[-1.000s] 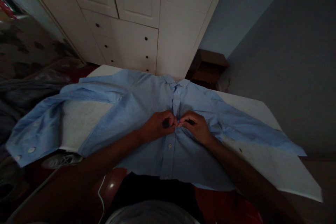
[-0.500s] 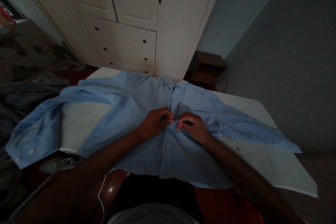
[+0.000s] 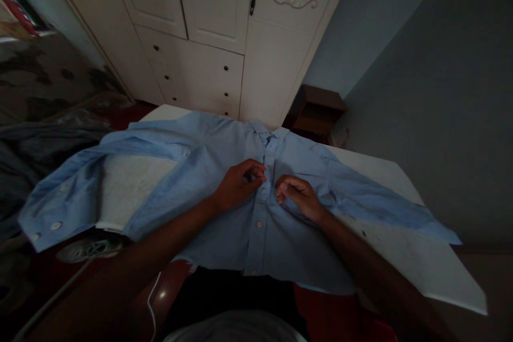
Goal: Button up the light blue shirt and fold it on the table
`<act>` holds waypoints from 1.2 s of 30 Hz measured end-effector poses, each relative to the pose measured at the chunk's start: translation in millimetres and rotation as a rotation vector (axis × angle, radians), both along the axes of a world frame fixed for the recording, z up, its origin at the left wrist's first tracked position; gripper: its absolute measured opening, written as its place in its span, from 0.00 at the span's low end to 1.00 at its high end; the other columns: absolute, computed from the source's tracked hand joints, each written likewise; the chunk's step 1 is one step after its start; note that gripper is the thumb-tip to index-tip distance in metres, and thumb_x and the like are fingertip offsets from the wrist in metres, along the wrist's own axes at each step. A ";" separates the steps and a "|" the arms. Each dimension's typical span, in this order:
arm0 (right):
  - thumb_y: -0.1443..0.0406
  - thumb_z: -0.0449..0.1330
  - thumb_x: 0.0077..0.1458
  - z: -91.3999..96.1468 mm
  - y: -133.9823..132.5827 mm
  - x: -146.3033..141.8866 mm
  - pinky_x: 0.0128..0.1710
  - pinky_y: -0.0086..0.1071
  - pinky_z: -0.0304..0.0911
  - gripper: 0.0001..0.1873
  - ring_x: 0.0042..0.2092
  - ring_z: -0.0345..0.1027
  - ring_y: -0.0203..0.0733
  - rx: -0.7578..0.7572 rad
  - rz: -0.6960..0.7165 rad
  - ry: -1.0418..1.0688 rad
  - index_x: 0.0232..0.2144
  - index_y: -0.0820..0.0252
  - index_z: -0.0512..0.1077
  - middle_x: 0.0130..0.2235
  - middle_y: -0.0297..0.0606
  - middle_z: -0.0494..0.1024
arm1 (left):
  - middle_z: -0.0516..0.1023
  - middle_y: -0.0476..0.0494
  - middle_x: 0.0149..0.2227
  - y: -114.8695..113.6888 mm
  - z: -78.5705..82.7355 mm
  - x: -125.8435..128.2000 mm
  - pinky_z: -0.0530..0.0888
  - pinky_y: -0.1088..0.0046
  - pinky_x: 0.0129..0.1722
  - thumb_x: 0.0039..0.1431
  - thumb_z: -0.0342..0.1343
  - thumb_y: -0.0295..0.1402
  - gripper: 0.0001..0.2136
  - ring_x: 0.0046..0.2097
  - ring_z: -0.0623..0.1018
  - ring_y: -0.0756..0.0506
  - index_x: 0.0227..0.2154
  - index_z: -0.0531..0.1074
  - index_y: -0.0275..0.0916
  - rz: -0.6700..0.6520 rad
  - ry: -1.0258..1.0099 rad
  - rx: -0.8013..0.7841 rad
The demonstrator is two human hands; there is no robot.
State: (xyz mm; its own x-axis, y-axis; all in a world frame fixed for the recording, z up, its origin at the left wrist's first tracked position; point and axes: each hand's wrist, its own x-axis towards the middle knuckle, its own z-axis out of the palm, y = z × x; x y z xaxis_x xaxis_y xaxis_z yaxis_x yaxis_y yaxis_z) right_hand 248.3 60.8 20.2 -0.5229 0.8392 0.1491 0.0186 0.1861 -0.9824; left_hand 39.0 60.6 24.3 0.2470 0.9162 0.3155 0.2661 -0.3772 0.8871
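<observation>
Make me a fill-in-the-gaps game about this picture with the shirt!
1. The shirt spread on the table is light ____.
2. The left hand and the right hand sit on either side of the shirt's row of small white ____.
3. The wardrobe behind the table is ____ in colour.
Missing words: blue; buttons; white.

Under the left hand and the right hand the shirt is showing plain light blue with pale white buttons, the table below it is showing white, and beyond both hands the wardrobe is showing cream with dark knobs beside a brown cabinet.
</observation>
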 end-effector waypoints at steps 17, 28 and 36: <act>0.52 0.55 0.58 1.1 2.8 -3.4 0.23 0.31 0.50 0.21 0.21 0.55 0.35 -0.243 -0.007 0.273 0.19 0.57 0.60 0.20 0.32 0.65 | 0.80 0.44 0.36 3.3 0.0 -0.1 0.74 0.71 0.42 0.63 0.45 0.35 0.13 0.39 0.78 0.48 0.37 0.74 0.37 -0.040 0.104 0.024; 0.51 0.54 0.57 2.8 0.7 -3.4 0.23 0.33 0.52 0.22 0.20 0.54 0.35 -0.235 0.000 0.254 0.18 0.56 0.60 0.19 0.32 0.64 | 0.81 0.47 0.36 2.7 3.4 -0.3 0.74 0.72 0.42 0.61 0.50 0.37 0.11 0.39 0.79 0.47 0.34 0.77 0.40 -0.018 0.125 0.024; 0.56 0.54 0.57 -1.0 -1.1 -2.3 0.23 0.32 0.50 0.22 0.21 0.53 0.35 -0.177 0.081 0.311 0.15 0.57 0.58 0.18 0.31 0.62 | 0.79 0.46 0.31 -4.5 3.7 -0.8 0.72 0.74 0.35 0.58 0.52 0.31 0.08 0.33 0.77 0.50 0.31 0.77 0.38 -0.104 0.140 0.157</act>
State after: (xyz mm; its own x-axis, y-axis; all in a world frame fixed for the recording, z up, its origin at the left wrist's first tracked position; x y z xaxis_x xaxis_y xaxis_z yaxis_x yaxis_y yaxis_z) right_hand 246.0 59.7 19.2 -0.5411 0.8241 0.1675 -0.2937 0.0015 -0.9559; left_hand 38.2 56.1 28.0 0.3892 0.8257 0.4084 0.3349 -0.5398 0.7723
